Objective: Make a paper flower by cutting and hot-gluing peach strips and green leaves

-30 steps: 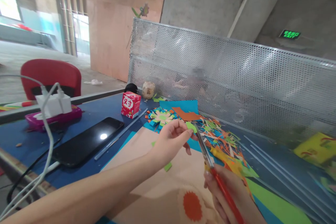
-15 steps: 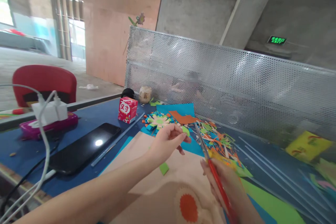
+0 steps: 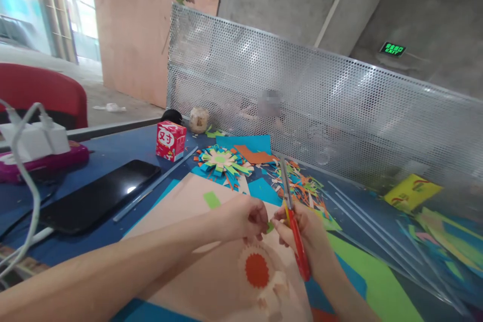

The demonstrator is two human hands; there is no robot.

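My left hand [image 3: 245, 219] is closed in a pinch on a small green paper piece [image 3: 269, 227], held just above a tan paper sheet [image 3: 181, 206]. Right beside it, my right hand [image 3: 307, 231] grips red-handled scissors [image 3: 293, 226] whose blades point up and away; its fingertips also touch the green piece. Below both hands lies a fringed paper flower with an orange centre [image 3: 257, 270]. A loose green paper strip [image 3: 212, 199] lies on the tan sheet.
A layered blue, green and orange paper flower [image 3: 222, 161] and a heap of paper scraps [image 3: 302, 186] lie behind. A black phone [image 3: 98, 195], a red carton [image 3: 170, 140], a white charger with cables [image 3: 33, 141] and thin rods [image 3: 362, 211] are on the blue table [image 3: 113, 151]. A perforated metal screen [image 3: 320, 105] bounds the back.
Both hands have drawn closer to me and come together over the fringed flower. The scissors have risen more upright. The camera has shifted right and down.
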